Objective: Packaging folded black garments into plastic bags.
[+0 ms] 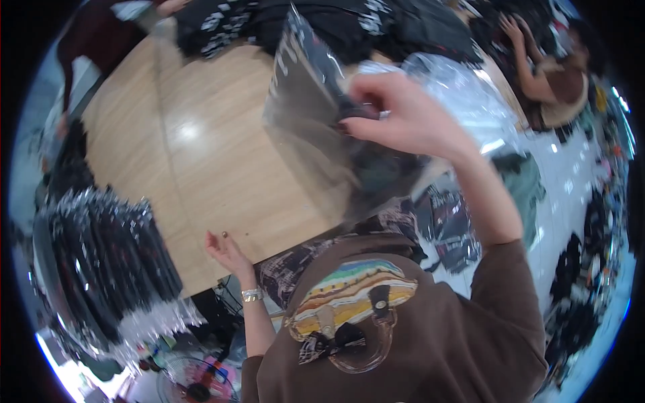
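My right hand (410, 117) is raised over the right part of the table, thumb and fingers closed on a clear plastic bag (306, 138). The bag hangs tilted, its pointed top corner reaching toward the far side, and something dark, partly blurred, shows in or behind its lower right part. At the table's near edge, my left hand (230, 257) is open and holds nothing. A bracelet circles that wrist. To its left stands a thick row of dark garments in shiny clear bags (107, 262).
Black printed garments (322, 30) are heaped along the far side of the wooden table (195, 161). Loose clear plastic bags (463, 101) lie at the right. Another person (554, 80) works at the far right. Bagged dark items (451, 228) sit below the table's right edge; a fan (195, 383) stands lower left.
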Motion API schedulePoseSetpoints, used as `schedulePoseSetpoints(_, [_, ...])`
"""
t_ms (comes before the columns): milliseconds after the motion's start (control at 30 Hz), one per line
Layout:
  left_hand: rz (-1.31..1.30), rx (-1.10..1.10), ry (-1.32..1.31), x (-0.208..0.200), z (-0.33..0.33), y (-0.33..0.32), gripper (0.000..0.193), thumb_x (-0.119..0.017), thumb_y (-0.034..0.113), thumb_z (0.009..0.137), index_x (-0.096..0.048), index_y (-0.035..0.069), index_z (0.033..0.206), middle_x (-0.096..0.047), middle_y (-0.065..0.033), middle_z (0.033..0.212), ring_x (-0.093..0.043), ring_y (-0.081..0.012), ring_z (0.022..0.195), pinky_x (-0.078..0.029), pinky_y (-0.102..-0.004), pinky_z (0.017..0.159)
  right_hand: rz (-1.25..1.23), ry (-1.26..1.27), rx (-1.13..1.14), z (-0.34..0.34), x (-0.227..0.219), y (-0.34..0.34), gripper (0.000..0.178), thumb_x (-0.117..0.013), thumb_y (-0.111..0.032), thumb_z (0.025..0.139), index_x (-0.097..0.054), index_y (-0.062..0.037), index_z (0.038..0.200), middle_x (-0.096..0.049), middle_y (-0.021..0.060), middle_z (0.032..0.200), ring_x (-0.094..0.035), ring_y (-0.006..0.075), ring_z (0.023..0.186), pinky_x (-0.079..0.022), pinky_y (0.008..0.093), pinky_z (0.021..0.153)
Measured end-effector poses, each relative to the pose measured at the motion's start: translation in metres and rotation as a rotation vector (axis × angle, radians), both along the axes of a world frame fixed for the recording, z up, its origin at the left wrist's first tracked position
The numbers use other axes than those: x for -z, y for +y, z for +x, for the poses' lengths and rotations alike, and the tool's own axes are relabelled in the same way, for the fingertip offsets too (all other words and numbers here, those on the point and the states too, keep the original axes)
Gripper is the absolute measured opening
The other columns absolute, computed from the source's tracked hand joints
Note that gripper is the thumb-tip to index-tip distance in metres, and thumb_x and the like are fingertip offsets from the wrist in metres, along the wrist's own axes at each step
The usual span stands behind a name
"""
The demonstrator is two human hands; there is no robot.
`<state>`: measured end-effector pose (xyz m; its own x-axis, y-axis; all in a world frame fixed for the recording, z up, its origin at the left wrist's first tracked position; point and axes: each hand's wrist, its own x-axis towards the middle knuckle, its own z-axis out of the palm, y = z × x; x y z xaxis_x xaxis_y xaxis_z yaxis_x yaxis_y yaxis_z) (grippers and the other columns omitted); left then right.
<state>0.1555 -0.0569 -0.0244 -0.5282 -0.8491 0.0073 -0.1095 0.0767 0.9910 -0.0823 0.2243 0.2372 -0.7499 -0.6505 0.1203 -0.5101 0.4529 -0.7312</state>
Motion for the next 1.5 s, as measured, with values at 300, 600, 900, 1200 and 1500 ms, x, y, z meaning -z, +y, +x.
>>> schedulePoseSetpoints(300, [-0.362,0.157,-0.207,-0.006,-0.021,0.000,0.043,-0.053,0.003,0.083,-0.039,0.001,0.124,-0.039,-0.0145,0.127,-0.043,-0.0242,0.113,-0.042,-0.0346,0.092,0.584,0.143,0.763,0.089,-0.117,0.313,0.025,-0.064,-0.025,0.078,-0.059,-0.0034,0.091,-0.055,0.0020,0.071,-0.051,0.0102,0.066,-0.042,0.0210,0.066])
schedulePoseSetpoints(600, [-0.473,0.245,-0.300,-0.031,-0.080,0.035,0.045,-0.056,0.015,0.086,-0.038,0.005,0.126,-0.038,-0.0102,0.128,-0.040,-0.0241,0.114,-0.036,-0.0348,0.092,1.276,0.051,1.135,0.160,0.072,0.448,0.020,-0.061,-0.017,0.073,-0.059,-0.0092,0.091,-0.062,0.0134,0.087,-0.060,0.0310,0.085,-0.048,0.0415,0.071])
schedulePoseSetpoints(900, [-0.539,0.552,-0.201,-0.037,-0.111,0.105,0.044,-0.055,0.009,0.083,-0.040,0.000,0.123,-0.036,-0.0162,0.129,-0.037,-0.0282,0.118,-0.034,-0.0389,0.095,0.650,-0.433,1.165,0.162,0.281,0.358,0.025,-0.064,-0.028,0.071,-0.066,-0.0071,0.085,-0.065,0.0146,0.083,-0.064,0.0285,0.081,-0.050,0.0385,0.071])
schedulePoseSetpoints(1200, [-0.715,1.406,0.272,-0.073,-0.190,0.263,0.012,-0.065,0.003,0.073,-0.063,0.005,0.085,-0.061,-0.0104,0.090,-0.058,-0.0272,0.084,-0.047,-0.0351,0.075,-0.615,-0.401,1.517,0.045,0.271,0.309,0.020,-0.058,-0.022,0.083,-0.061,-0.0022,0.082,-0.062,0.0034,0.070,-0.056,0.0076,0.054,-0.041,0.0216,0.046])
schedulePoseSetpoints(1500, [-1.211,1.421,0.083,-0.049,-0.263,0.392,0.017,-0.059,0.016,0.079,-0.064,0.007,0.092,-0.061,-0.0098,0.092,-0.055,-0.0262,0.095,-0.048,-0.0361,0.074,-0.731,-0.484,1.338,0.012,0.247,0.278,0.023,-0.058,-0.020,0.082,-0.054,-0.0014,0.095,-0.060,0.0040,0.073,-0.055,0.0091,0.052,-0.041,0.0207,0.039])
